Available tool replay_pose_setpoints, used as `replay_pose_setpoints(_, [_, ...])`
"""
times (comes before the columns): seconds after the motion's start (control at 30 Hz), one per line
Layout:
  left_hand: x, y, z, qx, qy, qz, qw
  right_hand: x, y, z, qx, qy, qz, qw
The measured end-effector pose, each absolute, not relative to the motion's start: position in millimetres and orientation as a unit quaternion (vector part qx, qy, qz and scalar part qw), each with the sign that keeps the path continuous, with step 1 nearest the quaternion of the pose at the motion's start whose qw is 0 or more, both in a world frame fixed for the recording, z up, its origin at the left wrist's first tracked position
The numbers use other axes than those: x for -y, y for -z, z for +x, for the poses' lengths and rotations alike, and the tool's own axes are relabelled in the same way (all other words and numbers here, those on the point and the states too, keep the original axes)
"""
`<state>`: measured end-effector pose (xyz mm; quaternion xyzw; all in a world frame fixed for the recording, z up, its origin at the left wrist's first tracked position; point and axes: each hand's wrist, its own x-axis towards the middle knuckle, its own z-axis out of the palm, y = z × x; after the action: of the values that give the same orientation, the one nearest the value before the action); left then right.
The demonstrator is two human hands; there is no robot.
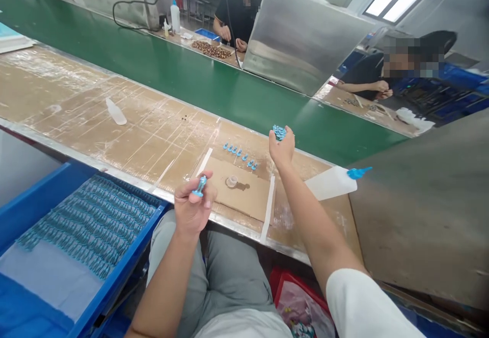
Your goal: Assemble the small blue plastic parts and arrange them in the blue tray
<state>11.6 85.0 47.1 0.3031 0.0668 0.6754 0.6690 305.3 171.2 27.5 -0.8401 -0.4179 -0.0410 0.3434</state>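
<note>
My left hand [193,206] is closed around a small blue metallic part [199,186], held upright above the table's front edge. My right hand [281,147] is stretched forward over the worktable, cupped around a clump of small blue parts [279,132]. Between the hands lies a cardboard pad [244,191] with a small beige cap [231,181] on it. A row of several blue parts [240,153] lies just beyond the pad.
A blue tray [61,236] with rows of blue parts stands at my lower left. A white squeeze bottle with a blue nozzle [332,181] lies right of the pad, another bottle [115,111] to the left. Beyond the green conveyor belt [198,78], two other people work behind metal shields.
</note>
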Motion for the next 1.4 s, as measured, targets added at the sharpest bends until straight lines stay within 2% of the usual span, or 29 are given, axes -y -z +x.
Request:
replay_pose_setpoints(0.17, [-121.3,-66.4,4.2,-0.051,-0.702,0.328,0.630,-232.2,22.8,390.5,0.360,-0.004,-0.896,0.261])
replay_pose_setpoints(0.3, [-138.6,-58.9,-0.5,-0.052,-0.715,0.314,0.622,-256.7,41.1,430.7,0.382,-0.034,-0.896,0.224])
replay_pose_setpoints(0.6, [-152.0,-28.9,-20.9,-0.060,-0.736,0.262,0.622,-315.0,51.6,449.5,0.554,-0.042,-0.802,0.221])
replay_pose_setpoints(0.9, [-154.8,-19.6,-12.5,-0.077,-0.734,0.247,0.627,-328.0,38.5,405.3,0.703,-0.062,-0.666,0.242])
replay_pose_setpoints(1.2, [-150.2,-27.0,-10.4,-0.085,-0.743,0.215,0.628,-290.6,5.9,354.3,0.784,-0.097,-0.573,0.220])
replay_pose_setpoints(1.3, [-149.4,-23.3,-13.2,-0.086,-0.745,0.206,0.628,-267.9,-1.0,341.6,0.785,-0.122,-0.573,0.201])
replay_pose_setpoints(1.4, [-149.3,-18.5,-17.5,-0.085,-0.746,0.199,0.630,-258.1,-4.1,342.7,0.737,-0.112,-0.628,0.223])
